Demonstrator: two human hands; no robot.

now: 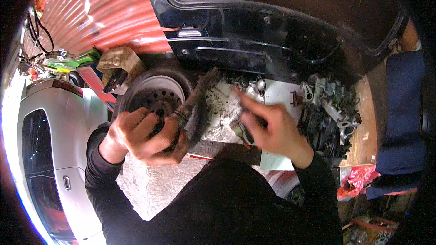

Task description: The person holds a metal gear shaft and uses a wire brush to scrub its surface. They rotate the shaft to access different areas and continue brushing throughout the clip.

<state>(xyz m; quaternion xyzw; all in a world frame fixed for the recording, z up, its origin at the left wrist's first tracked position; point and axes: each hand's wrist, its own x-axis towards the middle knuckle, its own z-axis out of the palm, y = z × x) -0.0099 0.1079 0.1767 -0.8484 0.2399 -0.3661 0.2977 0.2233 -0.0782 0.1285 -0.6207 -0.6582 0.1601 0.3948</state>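
A: Starting closest in, what are you seeing?

B: Black sleeves [109, 195] are filling the lower edge, and the left hand [147, 136] is holding a dark tool [200, 90], its grip clamped around the near end.

A: Which way is the tool lying from that grip?

B: Its long axis is slanting up and to the person's right, so the far tip is pointing away from the body.

A: And the right hand?

B: The right hand [272, 124] is hovering to the right of that tip, its index finger stretching toward it. The left is holding the shaft, while the right is sitting nearer to the tip.

A: Is the right grip clamping anything?

B: I am not able to tell; it is blurring. A rounded part [238, 129] is showing by its thumb, perhaps held, perhaps lying beneath.

A: What is lying past the hands?

B: A pale tabletop [281, 95], with grime darkening its left stretch. A wheel [159, 86] is lying beyond the left hand, the tool crossing its tyre in view. Off to the right, a metal engine part [336, 104] is resting.

A: And farthest out?

B: A dark vehicle panel [227, 47] is standing behind the tabletop, and a red corrugated sheet [118, 13] is rising to its left.
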